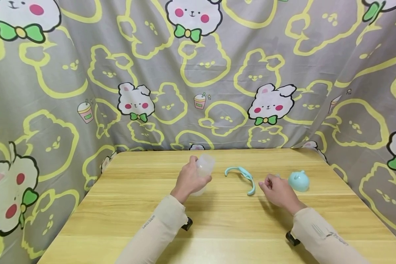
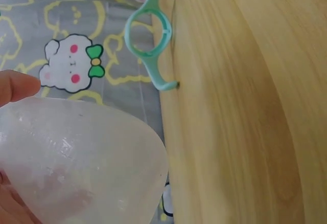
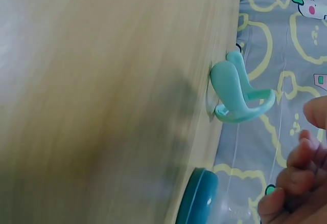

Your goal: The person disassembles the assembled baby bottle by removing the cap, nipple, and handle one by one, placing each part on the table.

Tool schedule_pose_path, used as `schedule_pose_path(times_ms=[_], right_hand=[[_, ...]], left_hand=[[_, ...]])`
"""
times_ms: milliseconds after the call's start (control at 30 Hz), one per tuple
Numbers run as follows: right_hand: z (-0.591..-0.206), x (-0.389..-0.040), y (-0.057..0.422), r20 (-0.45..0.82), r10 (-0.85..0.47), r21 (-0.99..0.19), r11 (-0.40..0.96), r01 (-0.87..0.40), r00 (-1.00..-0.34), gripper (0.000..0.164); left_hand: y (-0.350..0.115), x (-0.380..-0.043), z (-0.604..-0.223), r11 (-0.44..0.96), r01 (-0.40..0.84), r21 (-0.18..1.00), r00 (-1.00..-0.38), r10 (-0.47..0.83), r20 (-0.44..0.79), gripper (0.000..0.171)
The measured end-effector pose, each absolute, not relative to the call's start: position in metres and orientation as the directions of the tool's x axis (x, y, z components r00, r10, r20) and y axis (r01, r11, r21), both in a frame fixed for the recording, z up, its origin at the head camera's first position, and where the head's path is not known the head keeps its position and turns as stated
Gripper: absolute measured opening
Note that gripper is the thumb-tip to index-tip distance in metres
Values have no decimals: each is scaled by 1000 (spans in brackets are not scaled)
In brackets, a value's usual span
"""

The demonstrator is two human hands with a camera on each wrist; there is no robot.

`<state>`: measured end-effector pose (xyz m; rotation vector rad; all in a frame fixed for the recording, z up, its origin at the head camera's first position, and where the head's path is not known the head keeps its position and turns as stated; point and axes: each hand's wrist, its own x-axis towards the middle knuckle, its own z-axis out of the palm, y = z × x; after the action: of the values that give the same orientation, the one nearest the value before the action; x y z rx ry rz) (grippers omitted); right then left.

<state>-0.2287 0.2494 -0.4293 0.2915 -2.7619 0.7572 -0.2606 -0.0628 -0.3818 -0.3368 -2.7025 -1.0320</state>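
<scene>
My left hand point(image 1: 192, 179) grips a frosted translucent bottle point(image 1: 205, 165) above the table; its rounded body point(image 2: 87, 157) fills the lower left of the left wrist view. To its right, a turquoise two-armed bottle handle point(image 1: 245, 174) stands on the table, with a ring point(image 2: 131, 35) in its middle. Just right of the handle, my right hand point(image 1: 278, 190) hovers with loosely curled fingers point(image 3: 296, 180) and nothing in them. A turquoise dome cap point(image 1: 298, 181) with small ears sits beyond that hand. Near its fingers lies a teal rimmed piece point(image 3: 198, 198), partly cut off, with something clear beside it.
The wooden table point(image 1: 135, 216) runs back to a grey curtain point(image 1: 204, 73) printed with rabbits and yellow outlines, which also hangs at both sides. Dark wrist straps point(image 1: 187, 224) show below both sleeves.
</scene>
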Motion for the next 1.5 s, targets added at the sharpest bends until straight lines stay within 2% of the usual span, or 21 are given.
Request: schedule_pose_path(times_ms=[133, 367, 800, 1000, 1167, 1333, 1500], right_hand=[[-427, -222, 254, 384, -135, -412, 860, -300, -913, 31], [-424, -210, 264, 562, -151, -282, 890, -360, -813, 34], [-426, -200, 285, 649, -177, -149, 924, -351, -740, 21], [-427, -198, 293, 705, -203, -107, 916, -386, -679, 10], [-429, -194, 296, 734, -221, -72, 915, -397, -642, 30], [-430, -189, 295, 728, -230, -66, 914, -400, -646, 46], [-431, -183, 295, 666, -198, -102, 931, -352, -719, 59]], left_hand=[[-68, -262, -386, 732, 281, 621, -950, 119, 289, 70], [-74, -264, -389, 737, 277, 616, -951, 116, 288, 70], [-78, -267, -392, 722, 300, 623, -942, 122, 313, 69], [-78, -270, -395, 721, 304, 622, -940, 123, 317, 69], [-79, -271, -396, 726, 289, 624, -945, 114, 306, 72], [-81, -272, -399, 733, 288, 617, -945, 115, 305, 73], [-82, -272, -400, 726, 290, 624, -944, 112, 309, 72]])
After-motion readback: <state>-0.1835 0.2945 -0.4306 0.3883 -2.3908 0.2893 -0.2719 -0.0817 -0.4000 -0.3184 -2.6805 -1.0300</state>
